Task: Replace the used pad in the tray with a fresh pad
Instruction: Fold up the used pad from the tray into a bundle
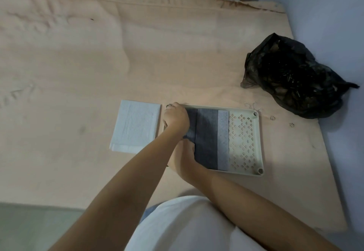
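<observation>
Folding the grey used pad (206,138) inside the cream perforated tray (244,142): left hand (175,117) and right hand (182,157) grip its left edge. Roll inward, soiled side enclosed. Fresh white pad (136,125) lies just left of the tray.

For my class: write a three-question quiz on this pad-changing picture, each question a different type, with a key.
1. True or false: the white folded pad lies inside the tray.
2. The black plastic bag sits: A) near the wall, beyond the tray; B) beside the white pad.
3. What colour is the pad that the left hand and right hand are handling?

Key: 1 false; 2 A; 3 grey.
</observation>
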`<move>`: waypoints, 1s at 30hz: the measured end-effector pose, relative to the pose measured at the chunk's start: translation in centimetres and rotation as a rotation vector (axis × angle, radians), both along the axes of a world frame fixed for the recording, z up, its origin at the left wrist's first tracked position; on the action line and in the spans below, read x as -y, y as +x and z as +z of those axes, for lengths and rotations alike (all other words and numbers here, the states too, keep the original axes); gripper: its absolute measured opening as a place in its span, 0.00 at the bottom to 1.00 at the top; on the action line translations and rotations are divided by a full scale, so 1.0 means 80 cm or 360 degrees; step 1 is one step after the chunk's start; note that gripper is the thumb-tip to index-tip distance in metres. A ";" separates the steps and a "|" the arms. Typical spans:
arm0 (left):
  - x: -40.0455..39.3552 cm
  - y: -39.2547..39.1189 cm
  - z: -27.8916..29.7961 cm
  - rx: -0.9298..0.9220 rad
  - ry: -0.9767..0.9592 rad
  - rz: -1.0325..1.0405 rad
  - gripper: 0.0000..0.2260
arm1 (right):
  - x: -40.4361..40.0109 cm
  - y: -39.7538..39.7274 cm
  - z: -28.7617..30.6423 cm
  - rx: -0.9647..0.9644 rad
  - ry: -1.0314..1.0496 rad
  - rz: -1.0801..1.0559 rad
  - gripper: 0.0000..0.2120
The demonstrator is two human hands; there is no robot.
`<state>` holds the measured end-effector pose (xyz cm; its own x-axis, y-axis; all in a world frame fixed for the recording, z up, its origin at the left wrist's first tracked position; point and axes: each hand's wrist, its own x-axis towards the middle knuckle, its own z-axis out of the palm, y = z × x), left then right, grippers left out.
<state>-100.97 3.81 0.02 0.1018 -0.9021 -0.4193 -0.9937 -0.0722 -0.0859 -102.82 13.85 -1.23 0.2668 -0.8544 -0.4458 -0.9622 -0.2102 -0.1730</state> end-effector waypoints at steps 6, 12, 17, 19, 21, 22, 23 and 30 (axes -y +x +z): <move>0.003 0.009 0.004 -0.0189 -0.0004 -0.0028 0.20 | -0.003 -0.002 0.019 -0.0253 -0.0067 -0.0106 0.24; 0.010 0.015 0.005 -0.0452 0.0032 0.0098 0.14 | -0.005 -0.003 0.019 -0.0195 -0.0126 -0.0155 0.20; 0.016 0.024 0.013 -0.0630 0.0072 0.0188 0.11 | -0.008 -0.005 0.026 -0.0162 -0.0138 -0.0204 0.19; 0.016 0.026 0.016 -0.0682 0.0106 0.0217 0.11 | -0.008 -0.007 0.028 -0.0167 -0.0120 -0.0214 0.19; 0.016 0.028 0.018 -0.0747 0.0108 0.0235 0.10 | -0.006 -0.010 0.033 -0.0157 -0.0057 -0.0229 0.18; 0.016 0.029 0.019 -0.0776 0.0106 0.0240 0.09 | -0.005 -0.012 0.035 -0.0142 -0.0021 -0.0257 0.18; 0.016 0.030 0.019 -0.0798 0.0106 0.0240 0.09 | -0.005 -0.013 0.037 -0.0129 0.0024 -0.0286 0.17; 0.019 0.022 0.031 -0.0904 0.0022 0.0193 0.06 | -0.003 -0.038 0.071 0.0201 0.0176 -0.0558 0.13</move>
